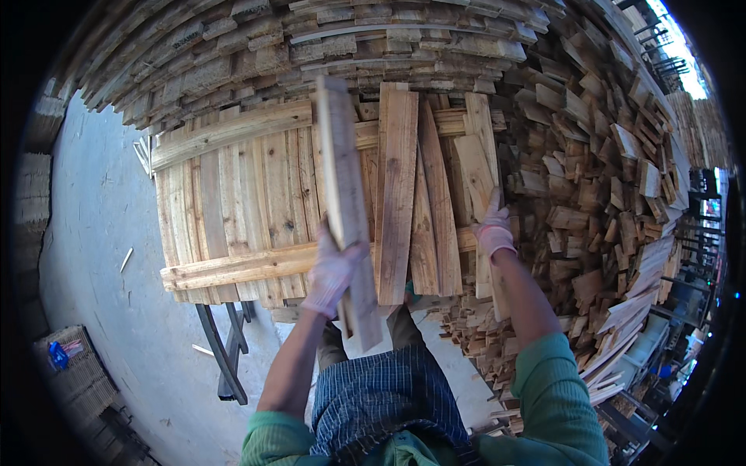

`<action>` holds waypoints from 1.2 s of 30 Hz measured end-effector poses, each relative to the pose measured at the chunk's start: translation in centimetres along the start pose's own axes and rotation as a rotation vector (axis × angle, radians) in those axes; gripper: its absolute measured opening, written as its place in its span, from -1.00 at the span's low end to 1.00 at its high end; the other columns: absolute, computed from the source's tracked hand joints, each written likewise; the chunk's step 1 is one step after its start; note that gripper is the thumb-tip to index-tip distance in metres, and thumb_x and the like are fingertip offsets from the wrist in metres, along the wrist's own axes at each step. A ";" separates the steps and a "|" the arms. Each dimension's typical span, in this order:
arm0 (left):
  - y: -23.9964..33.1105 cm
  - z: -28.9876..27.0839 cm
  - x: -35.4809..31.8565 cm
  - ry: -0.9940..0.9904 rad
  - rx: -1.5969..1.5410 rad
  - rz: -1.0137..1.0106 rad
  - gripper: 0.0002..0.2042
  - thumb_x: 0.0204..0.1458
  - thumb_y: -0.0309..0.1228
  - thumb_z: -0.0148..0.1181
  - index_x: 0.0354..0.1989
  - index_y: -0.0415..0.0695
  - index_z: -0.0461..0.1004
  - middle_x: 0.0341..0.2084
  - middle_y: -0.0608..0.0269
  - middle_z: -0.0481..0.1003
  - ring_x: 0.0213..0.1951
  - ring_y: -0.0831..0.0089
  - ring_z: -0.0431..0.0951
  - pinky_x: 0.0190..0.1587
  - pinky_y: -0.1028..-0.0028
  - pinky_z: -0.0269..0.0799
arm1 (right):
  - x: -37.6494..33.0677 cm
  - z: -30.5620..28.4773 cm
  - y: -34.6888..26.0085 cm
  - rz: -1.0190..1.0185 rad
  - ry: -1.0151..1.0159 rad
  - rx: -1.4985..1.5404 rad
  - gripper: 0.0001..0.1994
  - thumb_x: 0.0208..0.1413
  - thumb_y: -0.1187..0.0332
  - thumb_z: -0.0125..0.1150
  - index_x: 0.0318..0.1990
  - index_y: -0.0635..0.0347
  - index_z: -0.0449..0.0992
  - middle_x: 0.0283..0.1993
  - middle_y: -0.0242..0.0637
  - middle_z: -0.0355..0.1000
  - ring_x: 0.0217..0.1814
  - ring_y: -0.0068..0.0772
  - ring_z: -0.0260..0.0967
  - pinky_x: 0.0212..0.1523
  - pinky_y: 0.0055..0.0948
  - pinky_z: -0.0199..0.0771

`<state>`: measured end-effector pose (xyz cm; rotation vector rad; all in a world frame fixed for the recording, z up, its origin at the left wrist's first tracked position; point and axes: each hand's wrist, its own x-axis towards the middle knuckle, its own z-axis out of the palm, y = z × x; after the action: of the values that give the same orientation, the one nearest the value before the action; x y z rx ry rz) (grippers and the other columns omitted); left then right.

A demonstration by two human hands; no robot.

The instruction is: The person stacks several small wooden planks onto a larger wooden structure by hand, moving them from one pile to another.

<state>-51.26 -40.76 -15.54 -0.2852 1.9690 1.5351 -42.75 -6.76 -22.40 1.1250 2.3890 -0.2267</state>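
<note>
My left hand [332, 272], in a pale glove, is closed around a long wooden board [342, 171]. The board is tilted on edge over the slatted wooden panel [221, 186] and looks slightly blurred. Gloved as well, my right hand [495, 231] grips the edge of a narrow board [483, 268] at the panel's right end. A shorter board piece [475, 169] overlaps that one just above my fingers. Between my hands a wide loose board [395, 194] and a few narrower ones [437, 210] lie across the panel's two rails, the lower rail [233, 266] being nearer me.
Stacked boards [350, 54] rise along the far side. A big heap of short wood offcuts [590, 210] fills the right. Dark metal legs [221, 349] stand below the panel's left part. Thin wood scraps [127, 259] lie on the grey floor [93, 217].
</note>
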 end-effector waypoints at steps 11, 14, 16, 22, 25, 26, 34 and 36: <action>-9.1 -23.7 4.0 0.637 0.941 0.215 -0.19 -0.03 -0.33 0.28 0.40 -0.28 0.05 0.21 -0.23 0.39 0.18 -0.07 0.47 0.25 0.21 0.36 | -8.2 3.7 -22.7 -0.302 0.275 0.137 -0.17 0.15 -0.07 0.22 0.47 0.08 0.04 -0.06 0.06 0.32 -0.03 0.06 0.41 -0.10 0.04 0.47; -5.3 -21.7 6.3 0.531 0.720 -0.221 -0.18 -0.03 -0.24 0.29 0.42 -0.21 0.06 0.25 -0.20 0.36 0.27 -0.07 0.40 0.29 0.20 0.32 | -7.1 7.5 -26.2 -0.311 0.327 0.056 -0.26 0.22 -0.04 0.13 0.47 -0.03 0.05 0.03 0.09 0.28 -0.06 0.10 0.38 -0.14 0.02 0.44; -4.8 -20.6 5.6 0.544 0.731 -0.232 -0.18 -0.03 -0.23 0.29 0.42 -0.18 0.07 0.26 -0.20 0.35 0.26 -0.08 0.41 0.27 0.19 0.33 | -7.5 8.3 -27.3 -0.278 0.335 0.111 -0.32 0.25 -0.01 0.10 0.47 -0.15 0.06 0.10 0.14 0.26 0.01 0.17 0.37 -0.08 0.08 0.45; -4.1 -20.1 5.1 0.590 0.739 -0.249 -0.15 -0.03 -0.19 0.32 0.43 -0.18 0.05 0.23 -0.21 0.38 0.23 -0.08 0.44 0.23 0.17 0.37 | -7.8 7.9 -26.0 -0.457 0.090 0.384 -0.37 0.24 0.13 0.13 0.45 -0.14 0.14 0.27 0.30 0.11 0.15 0.44 0.28 0.19 0.04 0.39; -4.4 -20.2 5.1 0.587 0.760 -0.205 -0.14 -0.03 -0.21 0.33 0.44 -0.20 0.03 0.24 -0.25 0.37 0.25 -0.08 0.43 0.25 0.16 0.37 | -5.6 4.1 -23.5 -0.529 0.002 0.190 -0.31 0.20 0.06 0.18 0.46 -0.13 0.10 0.29 0.26 0.11 0.30 0.46 0.14 0.25 0.23 0.26; -5.3 -20.8 5.2 0.606 0.767 -0.200 -0.13 -0.03 -0.21 0.33 0.44 -0.20 0.03 0.24 -0.25 0.36 0.25 -0.09 0.42 0.26 0.16 0.37 | -6.0 2.5 -22.8 -0.530 0.167 0.069 -0.28 0.18 0.03 0.22 0.46 -0.13 0.08 0.31 0.25 0.10 0.35 0.47 0.09 0.28 0.28 0.20; -5.8 -20.7 5.6 0.597 0.789 -0.184 -0.12 -0.02 -0.21 0.34 0.44 -0.22 0.01 0.27 -0.24 0.33 0.28 -0.09 0.39 0.29 0.17 0.34 | -3.9 2.2 -16.6 -0.237 0.069 0.100 0.15 -0.08 0.04 0.48 0.57 -0.20 -0.26 0.54 0.23 -0.20 0.55 0.46 -0.22 0.45 0.31 -0.07; -6.4 -21.2 5.8 0.613 0.824 -0.182 -0.12 -0.01 -0.21 0.34 0.45 -0.22 0.00 0.28 -0.23 0.32 0.28 -0.10 0.38 0.29 0.17 0.33 | -1.5 2.7 -12.7 -0.387 0.037 0.346 0.17 -0.10 0.10 0.49 0.57 -0.16 -0.28 0.53 0.26 -0.20 0.55 0.43 -0.18 0.49 0.16 -0.03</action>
<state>-59.60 -61.35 -21.19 -0.5955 2.7574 0.4382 -50.66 -16.91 -24.71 0.7938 2.6515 -0.7792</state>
